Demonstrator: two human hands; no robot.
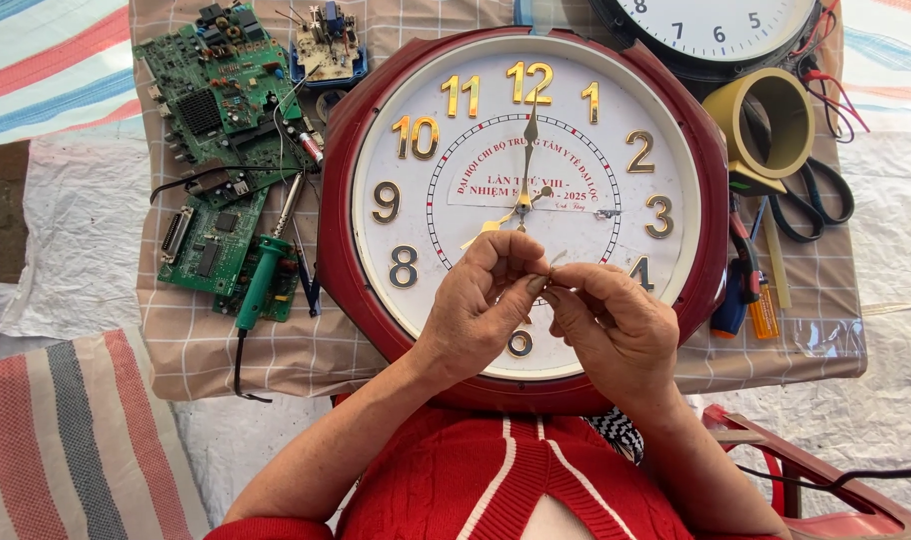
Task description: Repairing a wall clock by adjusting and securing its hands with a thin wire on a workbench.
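Two hands met over the near half of the big red-rimmed wall clock (524, 215), and they were tight together, fingertip to fingertip. The left hand (486, 300) came in from the near left, wrist bent, thumb and forefinger pinched on a small thin piece (557, 259), too tiny to tell what. The right hand (611, 325) curled in from the near right, its fingers closed on the same spot, knuckles raised above the white dial. Both forearms ran back to a red knitted top at the near edge.

The clock lay flat on a checked cloth (276, 355), and its rim nearly reached the cloth's near edge. Left of it, close against the rim, sat green circuit boards (221, 90) and a green-handled soldering iron (264, 280). On the right, a roll of tape (766, 125), black scissors (811, 200) and small screwdrivers (751, 300) crowded the narrow strip beside the clock. At the far edge a second clock (716, 30) almost met the red rim. Bare cloth showed only at the near left corner.
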